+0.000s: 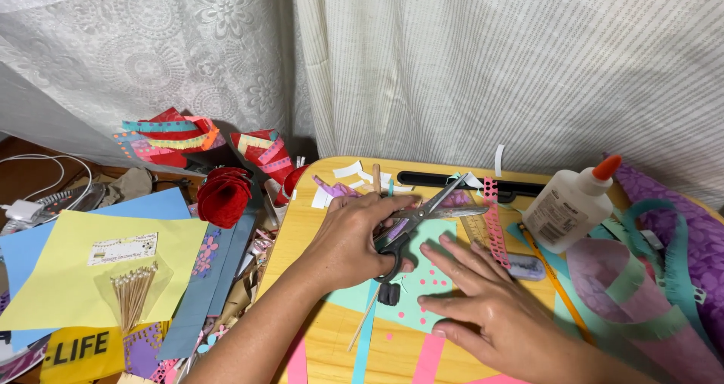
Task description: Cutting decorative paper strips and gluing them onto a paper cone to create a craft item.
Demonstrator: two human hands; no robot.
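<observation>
Scissors with steel blades and black handles (422,216), held by the left hand (354,237) near the middle of the wooden surface (302,225).

Left-hand fingers are curled through the handles, blades parted, the tips pointing toward the far edge; the grip is pinching the scissors. The right hand (490,308) lies flat with fingers spread, pressing the mint-green paper sheet with pink dots (422,290) down near the front edge. Its fingertips sit close to the blades, so a slip of the paper or a careless snip could nick them, or cut crookedly. A white glue bottle with an orange cap (571,201) stands capped toward the right edge; its contents cannot be seen. Loose scraps crowd the far edge.
</observation>
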